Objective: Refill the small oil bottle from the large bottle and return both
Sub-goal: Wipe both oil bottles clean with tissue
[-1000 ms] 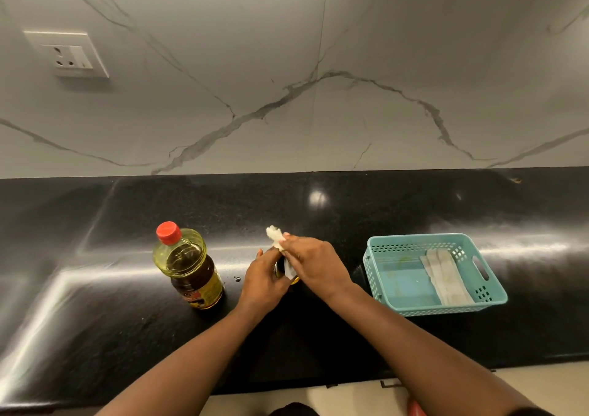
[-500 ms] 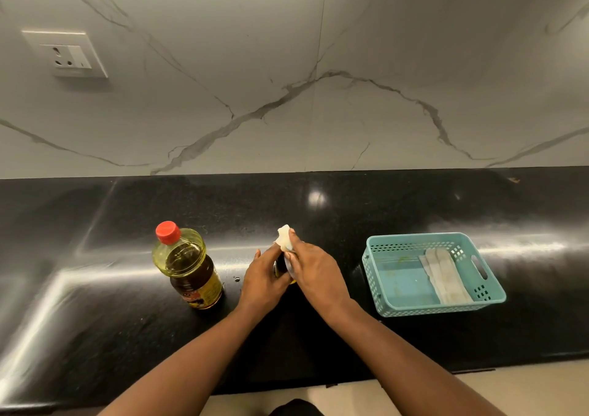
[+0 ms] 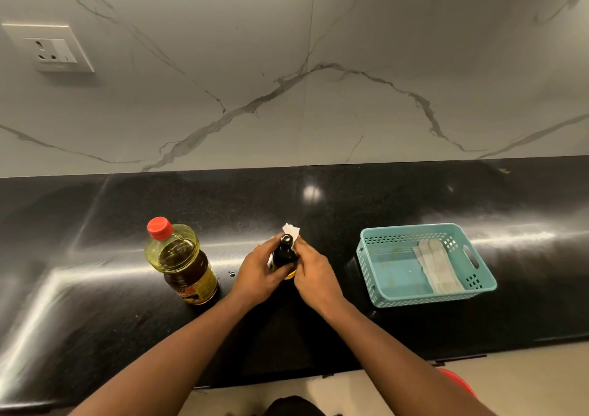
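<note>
Slid aside since a moment ago, the tissue (image 3: 291, 230) pinched in our right hand (image 3: 314, 272) now bares the cap of the small oil bottle (image 3: 284, 256). Oily glass could slip from our left hand (image 3: 256, 270), curled round its body, we judge — tipping it over. It stands upright on the bench (image 3: 318, 211) — long axis vertical, cap pointing up.

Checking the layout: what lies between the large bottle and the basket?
In the head view, the left hand holds the small bottle there, and the right hand pinches a tissue beside its neck.
</note>
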Demonstrator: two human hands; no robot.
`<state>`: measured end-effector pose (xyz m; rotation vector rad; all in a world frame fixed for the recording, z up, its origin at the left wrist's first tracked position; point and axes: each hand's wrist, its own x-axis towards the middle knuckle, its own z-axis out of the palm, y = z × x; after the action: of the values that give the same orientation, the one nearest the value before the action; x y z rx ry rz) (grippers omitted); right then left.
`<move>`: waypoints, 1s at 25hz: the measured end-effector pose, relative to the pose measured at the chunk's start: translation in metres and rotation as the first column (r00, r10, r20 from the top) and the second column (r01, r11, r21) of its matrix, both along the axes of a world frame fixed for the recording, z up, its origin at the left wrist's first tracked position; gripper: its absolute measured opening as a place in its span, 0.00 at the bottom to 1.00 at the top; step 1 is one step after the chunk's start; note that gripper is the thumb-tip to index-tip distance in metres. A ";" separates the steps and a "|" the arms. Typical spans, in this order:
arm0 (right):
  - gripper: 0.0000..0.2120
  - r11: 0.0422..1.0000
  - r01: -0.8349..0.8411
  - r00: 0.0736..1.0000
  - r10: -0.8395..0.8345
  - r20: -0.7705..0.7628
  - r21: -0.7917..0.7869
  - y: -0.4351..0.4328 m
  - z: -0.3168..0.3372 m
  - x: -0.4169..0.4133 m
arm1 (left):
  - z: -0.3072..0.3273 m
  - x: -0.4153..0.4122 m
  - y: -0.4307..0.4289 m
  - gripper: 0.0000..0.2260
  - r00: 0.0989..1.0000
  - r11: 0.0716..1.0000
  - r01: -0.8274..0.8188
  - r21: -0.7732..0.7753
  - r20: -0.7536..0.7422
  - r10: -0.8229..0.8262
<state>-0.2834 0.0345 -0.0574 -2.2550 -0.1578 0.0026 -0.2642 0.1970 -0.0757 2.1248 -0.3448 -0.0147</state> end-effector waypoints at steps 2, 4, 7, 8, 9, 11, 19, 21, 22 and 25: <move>0.28 0.998 0.027 0.999 -0.028 -0.033 -0.049 0.000 -0.005 -0.005 | 0.003 0.001 0.002 0.30 1.000 0.999 0.018 0.037 0.002 -0.018; 0.27 0.997 0.020 1.000 -0.021 -0.016 -0.070 -0.001 -0.009 -0.019 | 0.001 0.003 0.007 0.31 0.998 0.996 0.046 0.070 -0.053 -0.042; 0.24 0.999 0.023 0.998 -0.021 0.060 -0.033 -0.003 -0.007 -0.029 | 0.001 0.006 0.012 0.34 0.990 0.993 0.103 0.053 -0.102 -0.097; 0.24 0.999 0.043 0.997 -0.042 0.066 -0.011 -0.003 -0.005 -0.020 | 0.002 0.009 0.013 0.33 0.988 0.992 0.123 0.037 -0.100 -0.119; 0.24 0.998 0.057 0.997 -0.058 0.050 0.016 -0.003 -0.003 -0.010 | 0.002 0.012 0.014 0.33 0.986 0.990 0.135 0.027 -0.104 -0.132; 0.26 0.999 0.034 0.999 -0.033 -0.020 0.033 -0.002 0.005 0.004 | 0.004 0.015 0.017 0.34 0.971 0.986 0.166 0.011 -0.174 -0.162; 0.25 0.990 0.134 0.985 -0.129 -0.116 0.034 -0.032 0.028 0.013 | 0.000 -0.019 -0.007 0.37 0.952 0.955 -0.295 0.035 -0.077 0.297; 0.29 0.994 -0.003 0.982 0.024 -0.189 0.112 -0.020 0.026 0.018 | -0.001 -0.023 -0.016 0.28 0.944 0.943 -0.330 0.045 -0.010 0.330; 0.32 0.989 -0.043 0.973 0.073 -0.221 0.140 -0.016 0.022 0.020 | -0.001 -0.022 -0.019 0.25 0.943 0.942 -0.331 0.051 0.018 0.331; 0.40 0.987 -0.093 0.951 0.128 -0.282 0.135 -0.016 0.017 0.027 | 0.000 -0.019 -0.019 0.24 0.946 0.945 -0.323 0.041 0.045 0.321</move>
<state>-0.2561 0.0185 -0.0404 -2.0955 -0.1230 0.3728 -0.2830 0.1778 -0.0756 2.2084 -0.0144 0.2093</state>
